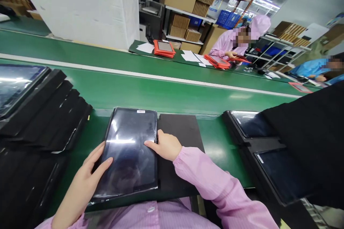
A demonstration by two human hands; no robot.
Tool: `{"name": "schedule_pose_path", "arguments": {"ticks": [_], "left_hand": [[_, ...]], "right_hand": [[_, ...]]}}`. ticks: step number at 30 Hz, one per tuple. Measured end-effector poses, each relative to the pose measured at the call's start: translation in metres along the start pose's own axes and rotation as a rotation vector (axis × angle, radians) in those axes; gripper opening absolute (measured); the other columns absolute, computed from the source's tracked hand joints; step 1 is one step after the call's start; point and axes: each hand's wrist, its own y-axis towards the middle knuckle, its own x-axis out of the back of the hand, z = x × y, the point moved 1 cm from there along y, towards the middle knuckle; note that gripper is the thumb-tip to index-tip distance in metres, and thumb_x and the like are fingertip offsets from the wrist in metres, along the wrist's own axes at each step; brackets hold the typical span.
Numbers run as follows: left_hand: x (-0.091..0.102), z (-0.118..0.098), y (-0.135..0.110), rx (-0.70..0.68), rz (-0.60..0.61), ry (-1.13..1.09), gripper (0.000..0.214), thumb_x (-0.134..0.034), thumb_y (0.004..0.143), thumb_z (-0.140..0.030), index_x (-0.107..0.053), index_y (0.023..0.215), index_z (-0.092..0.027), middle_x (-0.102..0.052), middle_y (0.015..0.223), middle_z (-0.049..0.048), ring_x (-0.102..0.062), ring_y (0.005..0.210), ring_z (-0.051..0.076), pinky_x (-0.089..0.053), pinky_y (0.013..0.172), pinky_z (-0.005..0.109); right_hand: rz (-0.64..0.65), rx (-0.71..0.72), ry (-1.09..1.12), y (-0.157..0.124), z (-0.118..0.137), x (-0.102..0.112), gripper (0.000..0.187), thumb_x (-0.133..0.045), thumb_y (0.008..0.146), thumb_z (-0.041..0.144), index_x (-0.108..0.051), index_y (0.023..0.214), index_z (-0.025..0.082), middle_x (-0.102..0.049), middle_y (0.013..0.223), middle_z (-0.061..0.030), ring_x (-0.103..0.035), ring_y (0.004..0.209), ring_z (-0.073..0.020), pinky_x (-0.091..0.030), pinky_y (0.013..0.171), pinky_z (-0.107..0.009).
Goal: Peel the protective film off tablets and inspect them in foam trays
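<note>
A black glossy tablet screen point(130, 150) in clear film lies before me at the near edge of the green bench, with a small white label at its top. My left hand point(90, 171) holds its left edge, thumb on the glass and fingers at the side and beneath. At its right edge, my right hand point(166, 145) grips it with the thumb on top; the other fingers are partly hidden. More dark sheets or screens seem to lie under its left side. A flat black foam sheet point(180, 125) rests beside it, partly under my right forearm.
Stacked black foam trays point(40, 114) stand at my left, a screen point(16, 82) on top. Black trays at right hold two screens point(285, 171). Beyond the green belt point(161, 96), a person in pink point(228, 43) handles red-framed pieces; another wears blue point(309, 68).
</note>
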Motion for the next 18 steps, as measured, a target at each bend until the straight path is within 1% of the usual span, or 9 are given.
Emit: {"name": "schedule_pose_path", "arguments": {"ticks": [2,5,8,9,11,13,14,16,18], "left_hand": [[0.000,0.003,0.001,0.013,0.003,0.034,0.076,-0.062,0.087,-0.065,-0.049,0.150,-0.026,-0.044,0.160,0.0102,-0.041,0.148,0.036,-0.031,0.123,0.055],[-0.003,0.002,0.001,0.076,0.045,0.012,0.077,-0.061,0.088,-0.066,-0.044,0.153,-0.029,-0.048,0.158,0.0092,-0.047,0.143,0.035,-0.040,0.118,0.053],[-0.004,-0.008,0.001,0.142,0.016,-0.066,0.074,-0.068,0.083,-0.062,-0.053,0.148,-0.028,-0.054,0.152,0.0073,-0.049,0.141,0.037,-0.047,0.114,0.049],[-0.005,-0.012,0.001,0.164,0.011,-0.102,0.071,-0.070,0.082,-0.059,-0.057,0.144,-0.028,-0.057,0.150,0.0065,-0.050,0.141,0.037,-0.048,0.114,0.049],[-0.005,-0.021,0.003,0.186,-0.018,-0.176,0.060,-0.073,0.082,-0.046,-0.062,0.138,-0.030,-0.060,0.148,0.0029,-0.050,0.141,0.034,-0.045,0.117,0.043],[-0.004,-0.028,0.005,0.192,-0.073,-0.245,0.059,-0.071,0.084,-0.030,-0.059,0.141,-0.033,-0.062,0.145,0.0000,-0.051,0.141,0.025,-0.042,0.118,0.032],[-0.003,-0.031,0.007,0.199,-0.096,-0.280,0.063,-0.069,0.085,-0.024,-0.055,0.145,-0.034,-0.064,0.143,-0.0001,-0.053,0.140,0.021,-0.045,0.114,0.026],[-0.003,-0.035,0.011,0.228,-0.108,-0.347,0.066,-0.066,0.086,-0.019,-0.051,0.149,-0.031,-0.069,0.134,0.0034,-0.060,0.131,0.018,-0.054,0.097,0.015],[-0.004,-0.040,0.016,0.256,-0.027,-0.387,0.062,-0.071,0.082,-0.021,-0.058,0.143,-0.023,-0.073,0.126,0.0078,-0.069,0.117,0.021,-0.059,0.077,0.014]], "right_hand": [[-0.017,-0.001,-0.072,0.000,0.003,0.000,0.055,-0.052,0.092,0.071,-0.058,0.102,0.017,-0.075,0.096,-0.0156,-0.074,0.090,-0.0367,-0.051,0.072,-0.040],[-0.055,-0.009,-0.151,0.000,0.006,-0.004,0.061,-0.045,0.096,0.071,-0.061,0.106,0.013,-0.076,0.093,-0.0187,-0.075,0.088,-0.0372,-0.052,0.072,-0.041],[-0.093,-0.008,-0.205,-0.001,0.007,-0.010,0.068,-0.040,0.097,0.072,-0.062,0.108,0.009,-0.076,0.092,-0.0221,-0.076,0.089,-0.0375,-0.052,0.072,-0.040],[-0.104,-0.006,-0.223,-0.001,0.008,-0.011,0.069,-0.039,0.097,0.072,-0.062,0.108,0.008,-0.076,0.091,-0.0222,-0.076,0.088,-0.0370,-0.052,0.071,-0.040],[-0.123,-0.007,-0.260,-0.002,0.011,-0.013,0.070,-0.038,0.098,0.072,-0.063,0.108,0.008,-0.076,0.088,-0.0204,-0.077,0.085,-0.0349,-0.051,0.068,-0.037],[-0.133,-0.013,-0.286,-0.003,0.013,-0.013,0.068,-0.041,0.097,0.072,-0.064,0.106,0.008,-0.076,0.085,-0.0178,-0.077,0.082,-0.0326,-0.051,0.065,-0.035],[-0.137,-0.017,-0.293,-0.003,0.013,-0.013,0.068,-0.042,0.097,0.072,-0.064,0.106,0.008,-0.076,0.084,-0.0169,-0.077,0.082,-0.0321,-0.051,0.065,-0.035],[-0.144,-0.015,-0.299,-0.004,0.013,-0.012,0.068,-0.042,0.096,0.073,-0.064,0.105,0.009,-0.077,0.084,-0.0164,-0.077,0.083,-0.0317,-0.051,0.065,-0.034],[-0.156,-0.007,-0.289,-0.004,0.010,-0.012,0.069,-0.041,0.096,0.074,-0.065,0.105,0.009,-0.077,0.085,-0.0168,-0.077,0.084,-0.0319,-0.052,0.066,-0.034]]}}
